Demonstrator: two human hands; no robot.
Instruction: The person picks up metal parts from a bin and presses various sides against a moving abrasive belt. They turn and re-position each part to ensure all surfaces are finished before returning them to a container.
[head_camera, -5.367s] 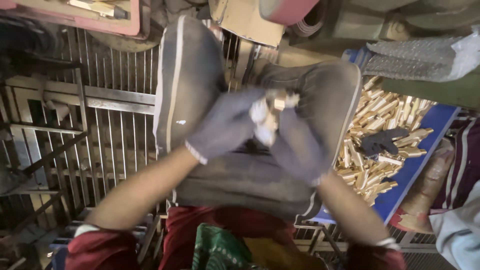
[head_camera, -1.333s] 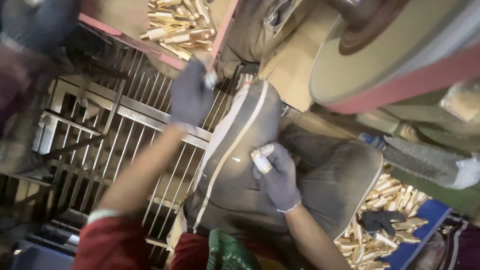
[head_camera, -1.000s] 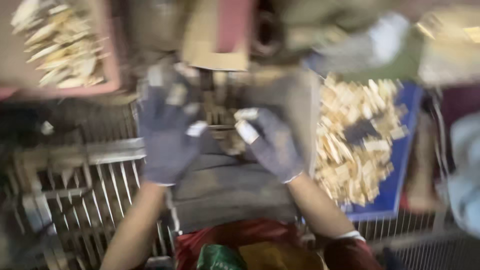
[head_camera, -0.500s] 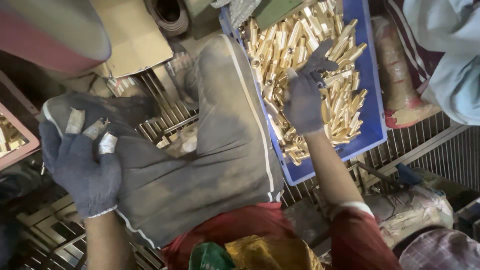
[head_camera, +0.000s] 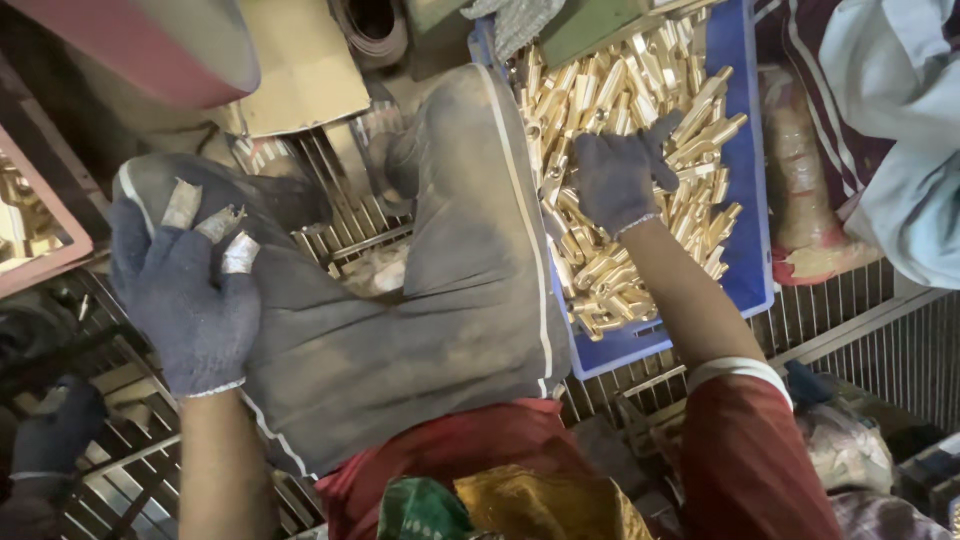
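My right hand (head_camera: 615, 180), in a dark grey glove, lies palm down on a heap of short brass parts (head_camera: 620, 270) in a blue tray (head_camera: 745, 240) beside my right knee. Its fingers curl down into the heap, so the grip is hidden. My left hand (head_camera: 185, 295), in a like glove with worn pale tape on the fingertips, rests on my left knee with the fingers spread and nothing in it. Dusty grey trousers (head_camera: 440, 300) cover both knees between the hands.
A pink tray (head_camera: 35, 255) with more brass parts is at the left edge. Another person's gloved hand (head_camera: 55, 430) shows at the lower left, and a person's pale sleeve (head_camera: 900, 150) at the right. Metal grating (head_camera: 860, 320) lies underfoot, and cardboard (head_camera: 300, 70) is ahead.
The view swung from the pink tray on the left to the blue tray on the right. My right hand went down onto the brass parts, while my left hand settled on my knee.
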